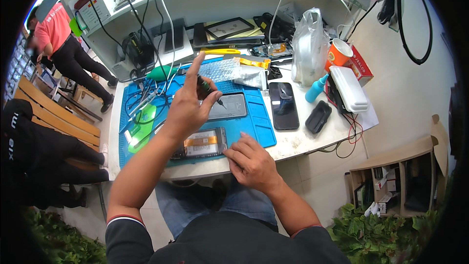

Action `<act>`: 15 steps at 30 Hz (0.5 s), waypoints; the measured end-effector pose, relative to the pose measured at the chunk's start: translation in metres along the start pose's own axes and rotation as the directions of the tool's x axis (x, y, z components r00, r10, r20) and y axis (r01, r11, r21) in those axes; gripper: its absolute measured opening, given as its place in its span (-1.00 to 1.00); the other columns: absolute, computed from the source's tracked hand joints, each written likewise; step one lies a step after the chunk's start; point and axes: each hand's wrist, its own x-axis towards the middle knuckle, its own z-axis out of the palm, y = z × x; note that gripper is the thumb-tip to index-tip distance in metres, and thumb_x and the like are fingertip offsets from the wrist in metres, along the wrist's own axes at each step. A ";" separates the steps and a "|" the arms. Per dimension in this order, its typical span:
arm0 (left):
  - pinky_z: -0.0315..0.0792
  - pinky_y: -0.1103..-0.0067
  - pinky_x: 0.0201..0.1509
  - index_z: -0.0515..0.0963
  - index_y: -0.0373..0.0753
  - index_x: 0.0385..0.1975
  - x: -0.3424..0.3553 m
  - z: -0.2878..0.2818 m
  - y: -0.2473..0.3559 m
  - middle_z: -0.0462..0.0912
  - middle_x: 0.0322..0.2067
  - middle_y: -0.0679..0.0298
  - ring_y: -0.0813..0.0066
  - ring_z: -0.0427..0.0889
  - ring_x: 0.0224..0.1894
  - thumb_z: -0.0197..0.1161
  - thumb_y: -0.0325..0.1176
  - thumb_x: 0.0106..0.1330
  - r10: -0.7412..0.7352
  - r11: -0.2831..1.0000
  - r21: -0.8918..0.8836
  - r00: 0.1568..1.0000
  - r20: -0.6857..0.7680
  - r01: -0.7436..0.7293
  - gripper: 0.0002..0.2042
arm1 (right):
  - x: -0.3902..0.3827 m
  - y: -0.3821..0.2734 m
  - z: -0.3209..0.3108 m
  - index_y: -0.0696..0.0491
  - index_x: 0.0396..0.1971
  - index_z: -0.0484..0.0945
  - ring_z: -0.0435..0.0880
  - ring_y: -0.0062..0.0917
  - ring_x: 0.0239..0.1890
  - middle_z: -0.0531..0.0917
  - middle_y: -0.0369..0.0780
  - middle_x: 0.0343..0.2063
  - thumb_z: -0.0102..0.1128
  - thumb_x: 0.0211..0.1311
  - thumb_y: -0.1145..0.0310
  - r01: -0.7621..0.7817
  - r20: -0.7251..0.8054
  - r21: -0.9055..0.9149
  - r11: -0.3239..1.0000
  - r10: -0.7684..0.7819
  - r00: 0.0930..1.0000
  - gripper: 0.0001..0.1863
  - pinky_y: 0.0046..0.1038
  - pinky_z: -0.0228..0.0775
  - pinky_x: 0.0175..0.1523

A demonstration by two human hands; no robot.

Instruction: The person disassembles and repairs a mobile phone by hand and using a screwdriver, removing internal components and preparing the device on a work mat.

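Note:
My left hand (188,102) is raised over the blue repair mat (261,117), index finger pointing up. Between its thumb and other fingers is a small dark screwdriver (205,86), tip slanting down to the right. Under that tip lies a grey phone-sized panel (233,107). Nearer me sits an opened phone (210,147), its battery crossed by an orange flex cable (200,141). My right hand (251,161) has curled fingers at the phone's right corner and appears to grip its edge; the thumb's contact is partly hidden. A dark-screened phone (284,106) lies right of the mat.
Right of the mat are a black case (318,117), blue bottle (317,88), white box (348,89) and orange cup (338,53). A yellow tool (220,51) and bubble wrap (220,71) lie behind. Cables hang at left. Two people (63,39) are at left.

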 end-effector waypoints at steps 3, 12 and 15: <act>0.74 0.45 0.08 -0.02 -0.10 0.80 0.011 0.010 -0.008 0.76 -0.12 0.22 0.50 0.82 -0.15 0.51 -0.49 0.52 0.018 0.998 0.059 0.999 0.040 -0.020 -0.02 | -0.001 0.002 0.002 0.16 -0.06 0.82 0.76 -0.25 0.04 0.77 -0.16 -0.14 0.53 0.18 0.54 0.012 -0.027 0.010 1.000 -0.012 1.000 -0.70 -0.01 0.58 0.53; 0.74 0.46 0.02 0.02 -0.13 0.79 0.009 0.023 -0.008 0.77 -0.15 0.21 0.47 0.83 -0.18 0.52 -0.50 0.50 0.025 0.999 0.028 0.997 0.075 -0.027 -0.04 | -0.001 0.004 0.000 0.17 -0.06 0.81 0.76 -0.28 0.02 0.76 -0.16 -0.15 0.53 0.18 0.51 0.033 -0.042 0.018 0.999 -0.033 0.999 -0.70 -0.02 0.58 0.54; 0.73 0.43 -0.02 0.07 -0.12 0.78 0.005 0.025 -0.012 0.77 -0.20 0.22 0.42 0.84 -0.23 0.52 -0.53 0.48 0.059 0.997 0.037 0.996 0.061 -0.062 -0.05 | 0.000 0.003 0.000 0.17 -0.08 0.81 0.76 -0.29 0.02 0.76 -0.16 -0.15 0.53 0.19 0.52 0.035 -0.043 0.019 0.999 -0.034 0.998 -0.72 -0.03 0.60 0.52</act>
